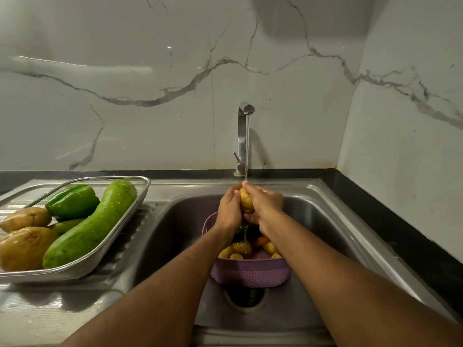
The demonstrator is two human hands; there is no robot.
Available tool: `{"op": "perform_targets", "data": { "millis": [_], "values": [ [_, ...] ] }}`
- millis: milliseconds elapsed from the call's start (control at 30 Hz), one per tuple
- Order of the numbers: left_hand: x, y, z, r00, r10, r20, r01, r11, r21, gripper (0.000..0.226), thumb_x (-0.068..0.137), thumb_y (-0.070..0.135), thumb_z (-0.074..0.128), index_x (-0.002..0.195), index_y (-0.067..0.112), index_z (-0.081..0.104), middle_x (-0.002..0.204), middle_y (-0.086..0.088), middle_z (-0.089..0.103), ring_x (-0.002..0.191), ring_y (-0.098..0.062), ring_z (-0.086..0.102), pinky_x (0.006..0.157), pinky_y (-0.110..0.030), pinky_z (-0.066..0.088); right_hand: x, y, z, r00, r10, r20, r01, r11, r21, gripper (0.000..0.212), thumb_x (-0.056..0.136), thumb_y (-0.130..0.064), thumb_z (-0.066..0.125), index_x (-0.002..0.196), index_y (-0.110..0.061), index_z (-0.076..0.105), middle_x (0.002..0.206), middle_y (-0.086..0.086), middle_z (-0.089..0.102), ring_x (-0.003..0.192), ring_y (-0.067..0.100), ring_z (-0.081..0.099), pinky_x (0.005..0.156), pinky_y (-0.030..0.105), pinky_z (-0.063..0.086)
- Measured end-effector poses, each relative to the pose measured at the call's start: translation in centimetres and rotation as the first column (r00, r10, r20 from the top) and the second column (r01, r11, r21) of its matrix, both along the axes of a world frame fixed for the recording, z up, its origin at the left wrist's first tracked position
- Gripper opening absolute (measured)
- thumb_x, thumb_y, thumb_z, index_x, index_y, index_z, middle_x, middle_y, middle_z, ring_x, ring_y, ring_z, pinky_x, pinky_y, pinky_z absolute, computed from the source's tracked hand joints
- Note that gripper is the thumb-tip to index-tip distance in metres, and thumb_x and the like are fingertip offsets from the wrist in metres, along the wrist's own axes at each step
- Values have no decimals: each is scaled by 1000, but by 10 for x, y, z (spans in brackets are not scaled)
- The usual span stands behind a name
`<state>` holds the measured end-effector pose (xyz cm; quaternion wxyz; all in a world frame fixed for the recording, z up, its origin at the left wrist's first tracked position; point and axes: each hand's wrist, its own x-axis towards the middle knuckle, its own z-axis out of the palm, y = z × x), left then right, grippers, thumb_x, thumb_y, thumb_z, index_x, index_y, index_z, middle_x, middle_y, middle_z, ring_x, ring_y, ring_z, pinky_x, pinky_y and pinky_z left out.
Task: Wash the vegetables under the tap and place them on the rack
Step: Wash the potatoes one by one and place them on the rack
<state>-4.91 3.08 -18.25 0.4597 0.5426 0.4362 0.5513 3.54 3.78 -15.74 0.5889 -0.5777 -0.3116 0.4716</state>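
Both hands clamp one potato between them: the left hand curls round its left side, the right hand wraps its right side and top, fingertips meeting at the upper end. The potato sits directly under the stream from the tap, above the sink, and water runs off it downward.

Just beneath the hands a purple basket stands in the sink over the drain, holding more small potatoes, something orange and a dark vegetable I cannot identify. These look unwashed yet.

On the drainboard to the left lies the rack, a wire tray carrying a long green gourd, a green pepper and two large brown potatoes, all beaded with water.

Risks, as I judge them: the potato is wet and smooth, so rubbing could squirt it out of the grip; it would drop into the basket among the unwashed ones, or into the sink. The rack is well apart to the left, so carrying it over drips water across the drainboard, and the rack's remaining room is small, so a round potato could roll off the pile.
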Motion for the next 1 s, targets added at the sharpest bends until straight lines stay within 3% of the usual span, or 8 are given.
{"op": "perform_targets", "data": {
  "millis": [100, 233, 400, 567, 700, 833, 900, 1000],
  "values": [
    [1, -3, -3, 999, -43, -31, 43, 999, 16, 32, 114, 21, 27, 127, 30, 54, 116, -5, 63, 106, -18, 67, 84, -27, 61, 2, -1, -2, 998, -31, 46, 32, 999, -11, 37, 83, -51, 82, 101, -21, 71, 94, 4, 72, 81, 21, 71, 59, 29, 63],
    [0, -1, 2, 997, -79, -28, 77, 996, -46, 31, 113, 23, 29, 132, 26, 54, 118, -7, 64, 102, -18, 68, 74, -24, 61, 13, -2, 1, 991, 130, 40, -129, 991, -27, 31, 94, -41, 73, 112, -17, 68, 107, 10, 68, 97, 29, 70, 70, 37, 66],
    [-6, 0, 9, 992, -126, 19, 127, 986, -104, 35, 112, 25, 36, 140, 21, 56, 124, -9, 65, 112, -25, 66, 94, -42, 59, 21, -1, 7, 954, 301, 3, -301, 953, 16, 23, 102, -30, 63, 118, -14, 67, 121, 15, 64, 105, 32, 68, 77, 43, 66],
    [-5, 4, 7, 997, -20, 77, 31, 988, -150, 30, 113, 29, 34, 110, 28, 63, 113, -10, 66, 104, -25, 67, 97, -49, 57, 28, 0, 4, 869, 477, -128, -473, 879, 61, 32, 104, -13, 57, 136, -8, 60, 133, 22, 58, 116, 41, 65, 86, 56, 62],
    [-6, 6, 5, 999, -19, 46, 26, 989, -147, 32, 113, 30, 32, 117, 26, 63, 115, -8, 67, 109, -26, 67, 99, -53, 56, 19, -5, 4, 956, 287, -56, -285, 958, 32, 21, 95, -20, 74, 116, -17, 70, 118, 14, 65, 103, 35, 69, 67, 40, 65],
    [-7, 3, 1, 992, -102, -71, 95, 991, -96, 30, 114, 26, 29, 132, 28, 53, 120, -4, 63, 112, -21, 66, 94, -41, 60, 12, -4, -1, 997, 42, 67, -43, 999, 12, 33, 89, -39, 79, 112, -18, 68, 99, 4, 66, 84, 20, 66, 50, 25, 58],
    [-6, 3, 0, 992, -105, -74, 97, 990, -102, 31, 113, 25, 29, 134, 26, 53, 121, -4, 64, 111, -19, 66, 92, -38, 60, 13, -3, -2, 995, 44, 91, -45, 999, 7, 36, 89, -42, 79, 113, -18, 68, 100, 4, 66, 85, 19, 65, 50, 24, 57],
    [-6, 7, 2, 997, -72, -37, 67, 988, -136, 34, 113, 25, 30, 136, 21, 55, 121, -7, 64, 111, -24, 67, 95, -45, 60, 19, -3, 1, 977, 191, 96, -192, 981, -3, 27, 94, -29, 75, 117, -15, 71, 114, 10, 67, 98, 27, 68, 53, 25, 59]
  ]
}}
